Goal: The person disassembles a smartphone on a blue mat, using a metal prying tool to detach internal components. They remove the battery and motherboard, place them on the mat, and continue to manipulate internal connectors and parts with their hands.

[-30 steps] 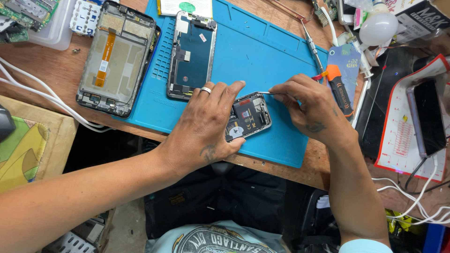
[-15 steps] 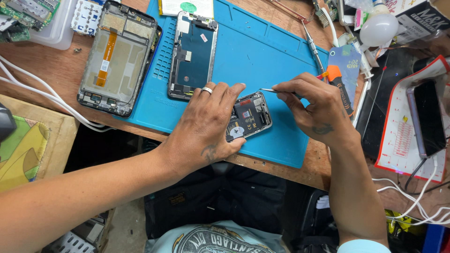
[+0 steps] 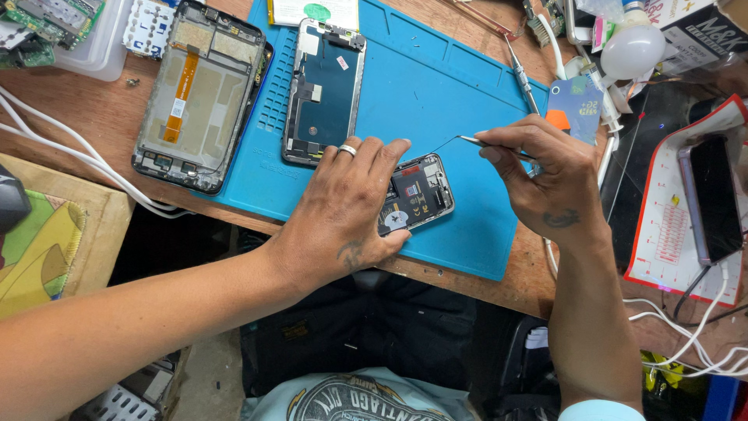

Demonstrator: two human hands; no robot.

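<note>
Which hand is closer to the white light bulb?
Right. The right hand is just below-left of the light bulb; the left hand rests farther away on the opened phone.

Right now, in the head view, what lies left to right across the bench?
White cables → large phone frame with an orange flex strip → smaller dark phone frame → opened phone under the left hand → right hand holding tweezers → dark phone on a red-edged pad.
</note>
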